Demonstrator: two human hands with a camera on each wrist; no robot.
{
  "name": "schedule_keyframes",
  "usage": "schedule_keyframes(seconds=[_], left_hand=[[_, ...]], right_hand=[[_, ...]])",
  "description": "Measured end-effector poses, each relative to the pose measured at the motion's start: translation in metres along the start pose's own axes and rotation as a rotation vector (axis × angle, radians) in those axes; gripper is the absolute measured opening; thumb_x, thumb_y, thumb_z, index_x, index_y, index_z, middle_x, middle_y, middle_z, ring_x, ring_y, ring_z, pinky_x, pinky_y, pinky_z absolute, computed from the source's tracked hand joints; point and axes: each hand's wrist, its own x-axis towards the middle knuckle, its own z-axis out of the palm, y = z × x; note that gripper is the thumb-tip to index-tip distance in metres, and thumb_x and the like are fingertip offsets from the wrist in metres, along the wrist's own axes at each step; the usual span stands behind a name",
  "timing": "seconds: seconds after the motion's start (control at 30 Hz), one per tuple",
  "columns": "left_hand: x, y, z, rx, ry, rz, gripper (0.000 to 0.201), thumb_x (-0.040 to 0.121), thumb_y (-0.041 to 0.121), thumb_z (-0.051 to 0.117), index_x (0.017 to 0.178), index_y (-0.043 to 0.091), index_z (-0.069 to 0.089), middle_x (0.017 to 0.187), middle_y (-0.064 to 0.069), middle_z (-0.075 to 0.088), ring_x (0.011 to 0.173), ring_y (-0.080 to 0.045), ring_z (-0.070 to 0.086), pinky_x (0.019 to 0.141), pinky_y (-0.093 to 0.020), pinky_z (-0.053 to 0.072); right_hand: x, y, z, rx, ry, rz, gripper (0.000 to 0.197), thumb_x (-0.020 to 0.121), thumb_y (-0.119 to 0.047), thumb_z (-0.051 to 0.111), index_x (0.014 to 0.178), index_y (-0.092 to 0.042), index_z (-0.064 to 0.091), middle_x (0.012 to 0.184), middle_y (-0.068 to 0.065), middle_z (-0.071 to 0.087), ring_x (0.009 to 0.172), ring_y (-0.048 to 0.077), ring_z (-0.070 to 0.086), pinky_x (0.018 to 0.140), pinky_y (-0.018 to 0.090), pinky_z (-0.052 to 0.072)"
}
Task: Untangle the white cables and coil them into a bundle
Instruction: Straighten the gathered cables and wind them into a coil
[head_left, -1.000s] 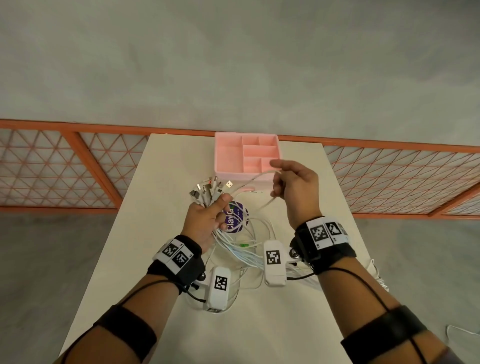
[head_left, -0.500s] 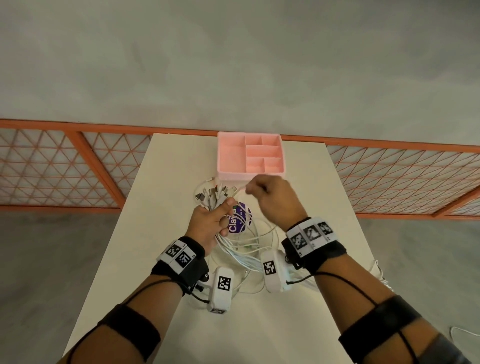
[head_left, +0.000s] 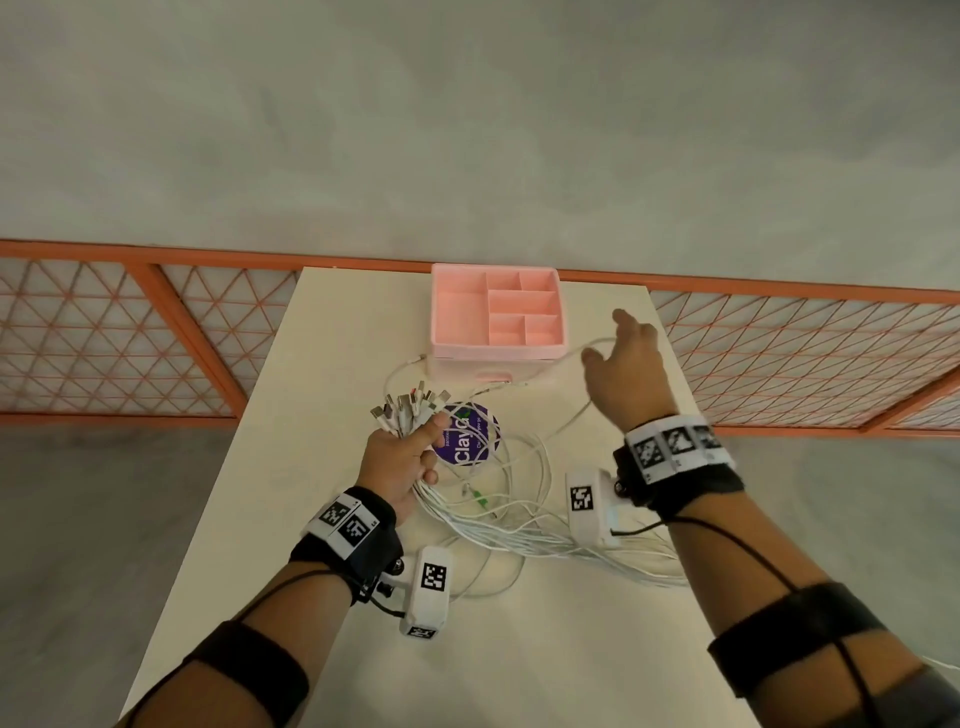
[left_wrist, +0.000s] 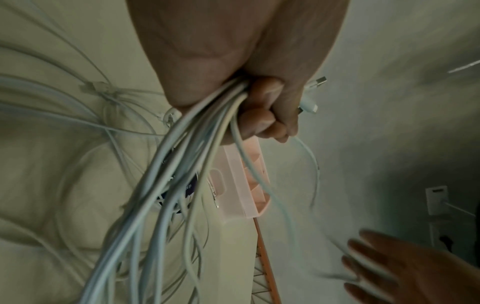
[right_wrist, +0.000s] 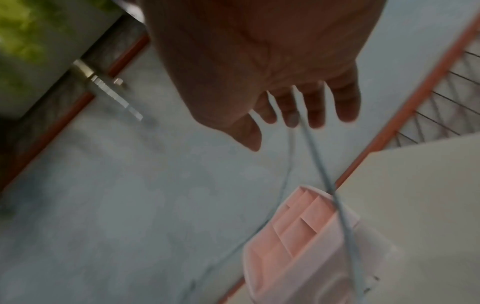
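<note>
Grey concrete floor and orange lattice railing behind a cream rectangular tabletop (head_left: 322, 332). Item: bunch of thin white cables (head_left: 511, 530), plug ends gathered in the fist of the left hand (head_left: 402, 457), fingers curled tight round them; slack strands trail across the table over a round purple printed sticker (head_left: 470, 436). Right hand (head_left: 626, 364) raised beside the pink plastic compartment organiser (head_left: 496, 312), fingers spread and relaxed, one cable strand running across them. Risk, as judged: the unpinched strand may slip off or snag the organiser, dragging it. Against half a second earlier: right hand, then close to the left at the plugs, has swung out rightward.
</note>
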Motion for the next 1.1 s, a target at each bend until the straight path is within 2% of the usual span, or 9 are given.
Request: schedule_keyframes(seconds=[0.1,0.2,0.27,0.33,0.53,0.7,0.83,0.97,1.1], left_hand=[[-0.001,-0.003,0.007,0.059,-0.019,0.021,0.013,0.088,0.015,0.074,0.078,0.012,0.067,0.064,-0.004,0.055,0.042,-0.01,0.03,0.04,-0.021,0.03],[-0.003,-0.002,0.016,0.122,-0.054,0.055,0.014,0.087,0.015,0.075,0.076,0.012,0.068,0.063,-0.006,0.052,0.042,-0.011,0.03,0.041,-0.022,0.029],[-0.005,-0.001,0.019,0.131,-0.085,0.075,0.009,0.088,0.015,0.073,0.081,0.01,0.07,0.063,-0.006,0.053,0.042,-0.01,0.03,0.041,-0.022,0.028],[-0.006,0.002,0.018,0.108,-0.083,0.073,0.008,0.089,0.015,0.072,0.088,0.007,0.07,0.064,-0.004,0.055,0.041,-0.009,0.031,0.041,-0.021,0.029],[-0.003,0.003,-0.003,0.007,-0.011,-0.026,0.01,0.089,0.018,0.073,0.089,0.009,0.068,0.062,0.002,0.058,0.042,-0.008,0.032,0.039,-0.02,0.03],[-0.005,0.002,0.011,0.063,-0.067,0.007,0.012,0.087,0.019,0.075,0.087,0.009,0.068,0.063,0.0,0.057,0.043,-0.009,0.032,0.042,-0.021,0.028],[-0.006,0.004,0.014,0.041,-0.068,0.02,0.015,0.089,0.018,0.073,0.091,0.004,0.07,0.065,-0.001,0.058,0.042,-0.009,0.031,0.04,-0.021,0.028],[-0.006,0.002,0.011,0.02,-0.022,0.025,0.025,0.092,0.025,0.069,0.101,0.002,0.072,0.067,-0.002,0.059,0.042,-0.008,0.032,0.038,-0.019,0.029],[-0.006,0.0,0.005,0.002,-0.004,0.022,0.03,0.095,0.034,0.064,0.101,0.005,0.072,0.062,0.001,0.053,0.043,-0.007,0.032,0.039,-0.02,0.028]], right_hand=[[-0.026,-0.005,0.018,-0.234,0.025,-0.393,0.056,0.091,-0.023,0.06,0.143,-0.013,0.043,0.146,0.01,0.042,0.135,0.03,0.037,0.111,0.05,0.035],[-0.042,-0.01,0.043,-0.293,-0.297,-0.55,0.029,0.095,-0.031,0.055,0.119,-0.018,0.063,0.123,0.004,0.064,0.114,0.023,0.057,0.103,0.048,0.042],[-0.049,-0.016,0.051,-0.232,-0.461,-0.513,0.021,0.099,-0.029,0.051,0.09,-0.015,0.064,0.091,0.004,0.068,0.086,0.025,0.062,0.086,0.045,0.049],[-0.049,-0.021,0.049,-0.039,-0.476,-0.447,0.024,0.099,-0.024,0.052,0.084,-0.01,0.065,0.083,0.006,0.069,0.079,0.024,0.061,0.079,0.04,0.05],[-0.003,-0.018,0.0,0.455,0.039,-0.16,0.026,0.095,-0.02,0.055,0.071,-0.024,0.065,0.052,-0.022,0.057,0.057,0.008,0.05,0.063,0.026,0.041],[0.008,-0.005,-0.02,0.418,0.219,-0.134,0.022,0.097,-0.021,0.052,0.085,-0.016,0.069,0.069,-0.009,0.061,0.068,0.016,0.054,0.065,0.028,0.041],[0.009,0.021,-0.015,0.422,0.168,-0.016,0.023,0.095,-0.019,0.05,0.086,-0.015,0.071,0.059,-0.005,0.054,0.056,0.019,0.048,0.058,0.034,0.045],[0.009,0.045,-0.016,0.515,0.166,0.16,0.028,0.093,-0.009,0.04,0.081,-0.017,0.064,0.062,0.002,0.051,0.052,0.019,0.045,0.048,0.027,0.04],[0.014,0.07,-0.02,0.506,0.254,0.251,0.029,0.095,-0.011,0.036,0.097,-0.01,0.065,0.069,0.005,0.054,0.052,0.021,0.048,0.05,0.03,0.043]])
